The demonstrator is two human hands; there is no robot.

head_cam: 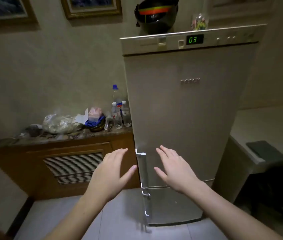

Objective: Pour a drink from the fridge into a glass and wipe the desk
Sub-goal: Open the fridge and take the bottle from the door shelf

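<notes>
Both the left hand [110, 172] and right hand [174, 168] are reaching out spread and empty, flanking the vertical handle [142, 168] of the upright, closed fridge [185, 110].

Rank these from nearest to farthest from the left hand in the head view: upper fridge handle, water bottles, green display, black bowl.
From the left hand:
1. Upper fridge handle, just right of the fingers.
2. Water bottles, up on the counter beside the fridge.
3. Green display, fridge top panel.
4. Black bowl, on top of the fridge.
</notes>
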